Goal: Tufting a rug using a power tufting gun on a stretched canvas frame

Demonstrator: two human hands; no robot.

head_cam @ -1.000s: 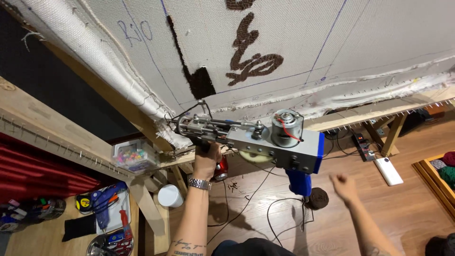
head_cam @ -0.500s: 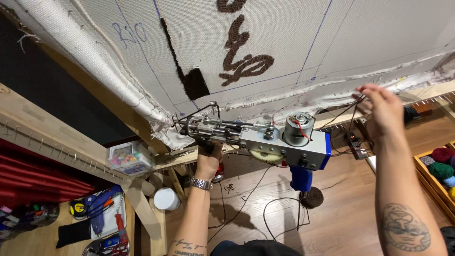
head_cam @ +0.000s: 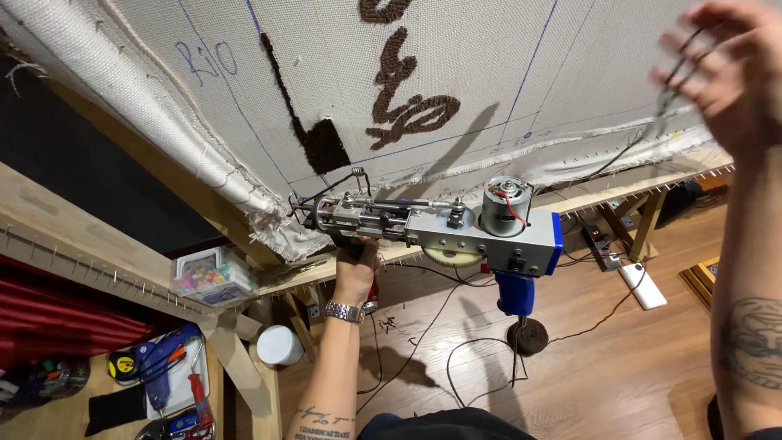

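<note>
My left hand (head_cam: 356, 270) grips the front handle of a grey tufting gun (head_cam: 456, 230) with a blue rear grip, held level just below the stretched white cloth (head_cam: 489, 90). The gun's needle end points left toward the cloth's rolled lower corner. Brown tufted shapes (head_cam: 407, 110) and a dark tufted block (head_cam: 323, 145) mark the cloth. My right hand (head_cam: 725, 73) is raised at the upper right, blurred, fingers pinched on a thin dark yarn strand (head_cam: 627, 152) that runs down toward the gun.
The wooden frame rail (head_cam: 619, 191) with tack strips runs under the cloth. A clear box of coloured bits (head_cam: 213, 277) and a white cup (head_cam: 278, 345) sit at lower left, tools on a tray (head_cam: 167, 371). A power strip (head_cam: 601, 244) and cables (head_cam: 481, 367) lie on the wood floor.
My right hand rose from low beside the gun to the upper right, drawing the yarn strand up with it. The gun stayed in my left hand, shifting slightly right.
</note>
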